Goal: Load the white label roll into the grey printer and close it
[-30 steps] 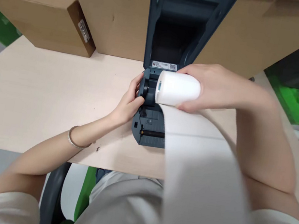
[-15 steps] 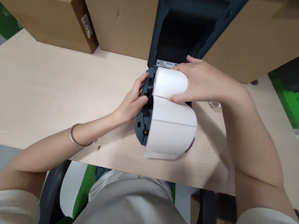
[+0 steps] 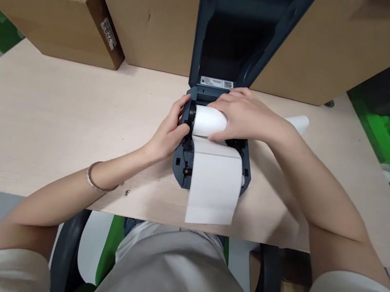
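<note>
On the pale tabletop (image 3: 73, 122), brace the uncovered printer (image 3: 180, 175) with the left hand (image 3: 170, 134), curled narrowly about its left wall, thumb bent over the rim. With the right hand (image 3: 241, 116), cupped around the right end of the white paper roll (image 3: 206, 121) and holding it, guide the roll crosswise into the rear part of the printer, left end close beside the black round holder (image 3: 191, 116). Impossible to tell from above whether quite touching; impossible, too, to judge the right end, being covered by the right palm. By judgement, now at the seating of the roll: press evenly and straight down, without tipping one end ahead of the other, and check both ends before letting go. Leave the loose paper strip (image 3: 214, 183) running forward over the front of the printer and past its lip, lying square, free of creases and not pinched under the roll. Mind also the raised lid (image 3: 246, 6), upright behind the roll: avoid bumping it with the right knuckles, so near its hinge edge
</note>
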A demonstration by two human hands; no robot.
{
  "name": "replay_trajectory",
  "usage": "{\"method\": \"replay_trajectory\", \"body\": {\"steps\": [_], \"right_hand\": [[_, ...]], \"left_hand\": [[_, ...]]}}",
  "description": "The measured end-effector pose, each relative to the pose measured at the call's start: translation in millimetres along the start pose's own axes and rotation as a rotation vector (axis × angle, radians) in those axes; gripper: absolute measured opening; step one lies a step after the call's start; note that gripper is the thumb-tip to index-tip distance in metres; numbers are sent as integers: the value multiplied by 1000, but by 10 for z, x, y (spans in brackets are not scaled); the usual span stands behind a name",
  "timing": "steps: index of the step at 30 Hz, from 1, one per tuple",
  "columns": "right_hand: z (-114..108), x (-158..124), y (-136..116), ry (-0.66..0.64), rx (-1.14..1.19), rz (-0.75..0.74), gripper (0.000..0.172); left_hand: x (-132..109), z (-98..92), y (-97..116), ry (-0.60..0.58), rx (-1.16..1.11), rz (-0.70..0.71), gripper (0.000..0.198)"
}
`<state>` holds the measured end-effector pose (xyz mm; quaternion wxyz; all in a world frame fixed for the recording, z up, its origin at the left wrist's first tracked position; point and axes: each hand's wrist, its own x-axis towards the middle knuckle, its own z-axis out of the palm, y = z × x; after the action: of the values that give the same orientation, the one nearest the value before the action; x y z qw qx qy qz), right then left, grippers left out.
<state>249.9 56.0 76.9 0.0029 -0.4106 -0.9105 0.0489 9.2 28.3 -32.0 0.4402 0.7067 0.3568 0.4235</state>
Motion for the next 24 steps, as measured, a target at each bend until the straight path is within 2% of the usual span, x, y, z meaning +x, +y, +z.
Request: {"method": "replay_trajectory", "body": {"steps": [3, 7, 12, 18, 24], "right_hand": [[-27, -190, -158, 109, -25, -23, 73], [-56, -636, -631, 263, 4, -33, 68], [193, -1044, -1155, 239, 63, -108, 71], [532, -1067, -1332, 297, -2, -50, 81], [568, -1046, -1369, 303, 19, -39, 81]], "left_hand": [[-10, -3, 32, 3, 11, -1, 83], [-21, -19, 24, -7, 31, 37, 80], [-10, -45, -52, -6, -11, 84, 75], [-10, -56, -51, 1, 14, 75, 74], [-30, -57, 6, 11, 46, 75, 74]]}}
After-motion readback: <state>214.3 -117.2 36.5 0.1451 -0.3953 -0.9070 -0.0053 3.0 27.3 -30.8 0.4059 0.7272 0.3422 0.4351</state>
